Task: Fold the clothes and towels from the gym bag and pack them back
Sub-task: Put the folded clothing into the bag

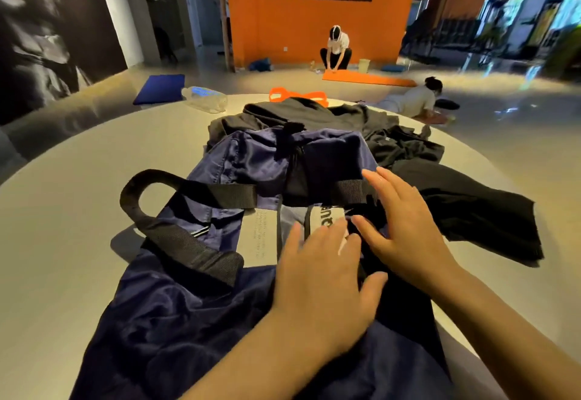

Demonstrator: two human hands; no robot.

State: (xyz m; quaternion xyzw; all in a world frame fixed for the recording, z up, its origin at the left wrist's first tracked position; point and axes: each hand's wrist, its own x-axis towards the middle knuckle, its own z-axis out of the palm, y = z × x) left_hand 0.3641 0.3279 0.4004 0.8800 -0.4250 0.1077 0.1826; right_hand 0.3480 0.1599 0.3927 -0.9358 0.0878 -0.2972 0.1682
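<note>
Both hands lay flat over the mouth of the navy gym bag [176, 314] in my head view: the left hand [317, 277] rested with straight, spread fingers on the pale folded piece with dark lettering [323, 218] inside the opening, holding nothing, and the right hand [405, 226] sat just beside it, fingers extended, pressing on black fabric [405, 302] at the bag's right edge. I could not tell where that fabric ended, since my forearms covered its near part. The bag sprawled across the middle of the round grey table [63, 242], one black webbing handle [151, 198] looped up on its left side and another strap [352, 192] crossing just ahead of my right fingertips. A black garment [471, 211] spread loose to the right of the bag, touching it, and a heap of more black clothes [314, 116] lay behind it. Past the heap sat an orange strap-like item [295, 95] and a clear plastic bottle [206, 99] lying on its side near the far rim. Off the table I saw a blue mat [160, 88] on the floor, a person [336, 48] crouched over an orange mat [367, 78] by the orange wall [314, 22], and another person [415, 100] lying low at the right.
</note>
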